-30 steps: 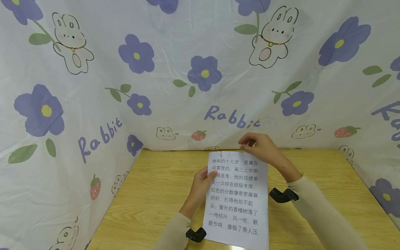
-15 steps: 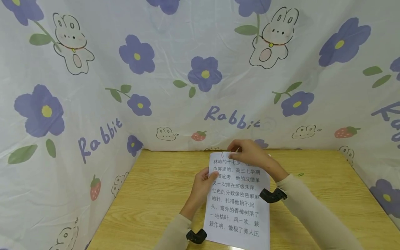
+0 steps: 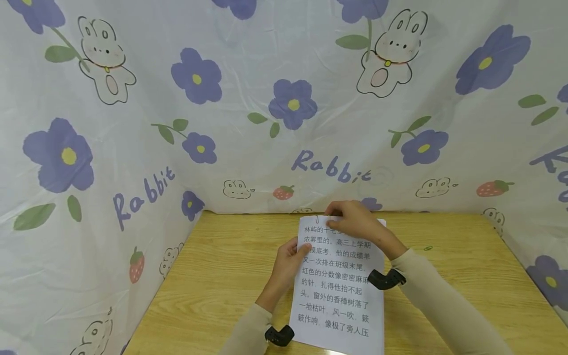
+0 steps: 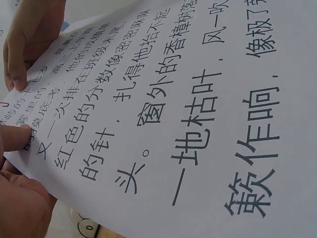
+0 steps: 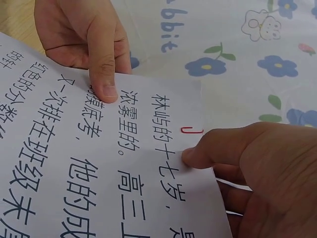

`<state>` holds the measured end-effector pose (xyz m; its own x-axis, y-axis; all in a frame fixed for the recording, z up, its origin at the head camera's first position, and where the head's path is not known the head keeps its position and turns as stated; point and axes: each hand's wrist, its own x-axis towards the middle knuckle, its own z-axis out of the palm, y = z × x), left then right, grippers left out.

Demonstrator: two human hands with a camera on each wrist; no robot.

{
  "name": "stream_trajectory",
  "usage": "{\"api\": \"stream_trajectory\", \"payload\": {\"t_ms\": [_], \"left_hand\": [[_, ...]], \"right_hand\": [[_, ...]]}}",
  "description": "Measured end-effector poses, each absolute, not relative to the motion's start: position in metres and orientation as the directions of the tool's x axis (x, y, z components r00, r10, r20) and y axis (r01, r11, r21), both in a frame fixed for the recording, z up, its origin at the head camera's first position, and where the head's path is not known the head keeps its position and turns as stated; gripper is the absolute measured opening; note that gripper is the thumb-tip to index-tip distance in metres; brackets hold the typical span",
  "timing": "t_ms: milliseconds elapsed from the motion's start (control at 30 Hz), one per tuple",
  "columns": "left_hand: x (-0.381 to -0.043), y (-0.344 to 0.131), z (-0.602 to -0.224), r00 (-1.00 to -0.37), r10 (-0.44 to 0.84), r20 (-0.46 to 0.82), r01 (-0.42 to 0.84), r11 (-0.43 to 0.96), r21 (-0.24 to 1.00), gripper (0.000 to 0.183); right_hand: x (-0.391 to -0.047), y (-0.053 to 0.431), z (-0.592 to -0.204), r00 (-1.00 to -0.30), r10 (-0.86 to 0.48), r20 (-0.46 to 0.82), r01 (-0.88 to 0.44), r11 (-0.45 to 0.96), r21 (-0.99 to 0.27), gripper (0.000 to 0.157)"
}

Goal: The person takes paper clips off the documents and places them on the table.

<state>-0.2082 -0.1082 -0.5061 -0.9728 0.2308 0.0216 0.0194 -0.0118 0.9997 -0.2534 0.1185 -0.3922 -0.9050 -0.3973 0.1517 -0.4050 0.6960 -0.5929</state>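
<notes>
White printed sheets (image 3: 335, 276) with large dark Chinese text are held up over the table. My left hand (image 3: 285, 266) grips their left edge, thumb on the front face and fingers behind. At the top edge my right hand (image 3: 355, 219) pinches the paper, its thumb (image 5: 198, 153) lying on the front beside the first line of text. A red paper clip (image 5: 192, 130) sits on that edge, just beside the right thumb. The yellow paper clip seen earlier is hidden by the right hand.
A small green paper clip (image 3: 428, 248) lies on the wood-grain table (image 3: 222, 276) to the right of the sheets. Behind and at the sides hangs a white cloth (image 3: 248, 64) printed with rabbits and purple flowers. Each wrist wears a black mount (image 3: 387, 279).
My right hand has moved left and down from above the top right corner and taken hold of the top edge, covering the yellow paper clip. My left hand keeps its grip.
</notes>
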Motion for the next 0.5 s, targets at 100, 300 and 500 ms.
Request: {"api": "stream_trajectory", "payload": {"t_ms": [100,300,500], "left_hand": [[-0.2084,-0.1081,-0.5063,-0.972,0.233,0.019,0.017,-0.009,1.000,0.029],[-0.2098,-0.1079,-0.5075,-0.969,0.245,0.016,0.015,-0.004,1.000,0.032],[-0.2106,-0.1079,-0.5090,-0.971,0.238,0.018,0.015,-0.013,1.000,0.032]], "right_hand": [[-0.2534,0.1189,-0.3928,-0.907,-0.392,0.150,-0.399,0.693,-0.600,0.017],[-0.2544,0.1219,-0.3945,-0.908,-0.387,0.158,-0.396,0.676,-0.622,0.016],[-0.2573,0.1257,-0.3923,-0.912,-0.376,0.166,-0.389,0.660,-0.643,0.010]]}}
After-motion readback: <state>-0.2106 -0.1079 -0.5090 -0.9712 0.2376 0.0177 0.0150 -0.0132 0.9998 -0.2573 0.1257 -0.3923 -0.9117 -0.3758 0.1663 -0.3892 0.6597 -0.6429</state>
